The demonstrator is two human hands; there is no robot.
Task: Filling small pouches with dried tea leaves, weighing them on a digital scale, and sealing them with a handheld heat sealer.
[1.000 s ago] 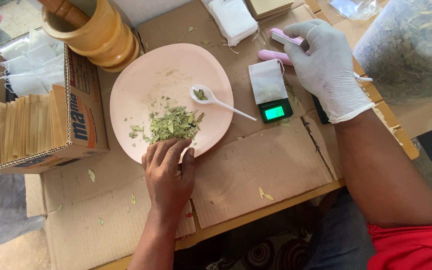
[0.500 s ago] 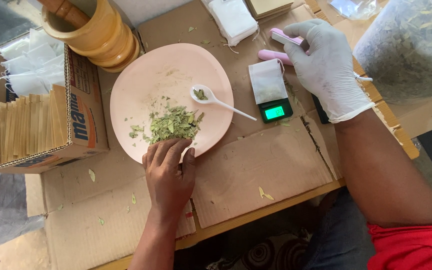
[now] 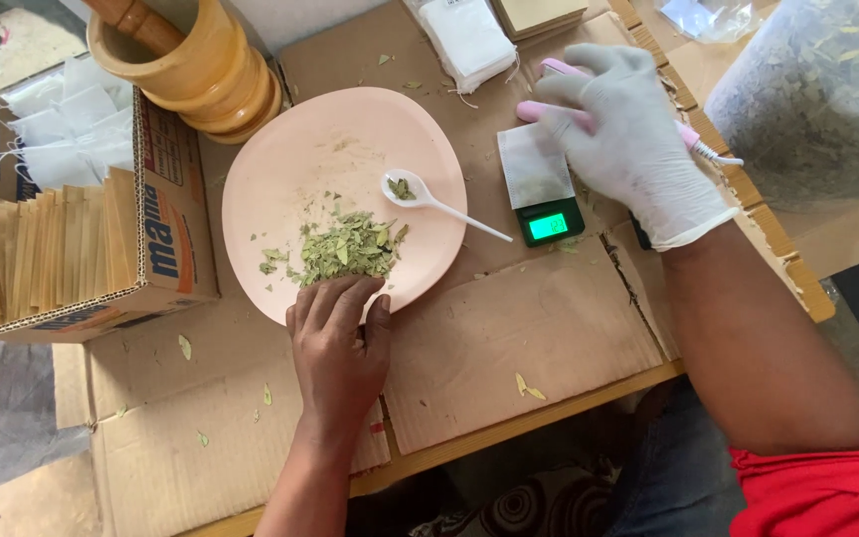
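Note:
My bare left hand point(image 3: 335, 338) rests on the near rim of a pale pink plate point(image 3: 350, 139), fingertips touching a small pile of crushed green leaves point(image 3: 345, 247). A white plastic spoon point(image 3: 429, 202) with a few leaf bits lies on the plate's right side. My right hand point(image 3: 633, 139), in a white glove, is closed on a pink hand tool point(image 3: 534, 109) with a white cord. Just left of that hand, a white sachet point(image 3: 532, 174) lies on a small pocket scale point(image 3: 549, 224) with a lit green display.
A wooden mortar with pestle point(image 3: 196, 70) stands behind the plate. A cardboard box point(image 3: 166, 239) of tan envelopes and white sachets sits at left. A stack of white sachets point(image 3: 464, 35) lies at the back, and a clear bag of dried leaves point(image 3: 817, 89) at right. Cardboard sheets cover the table.

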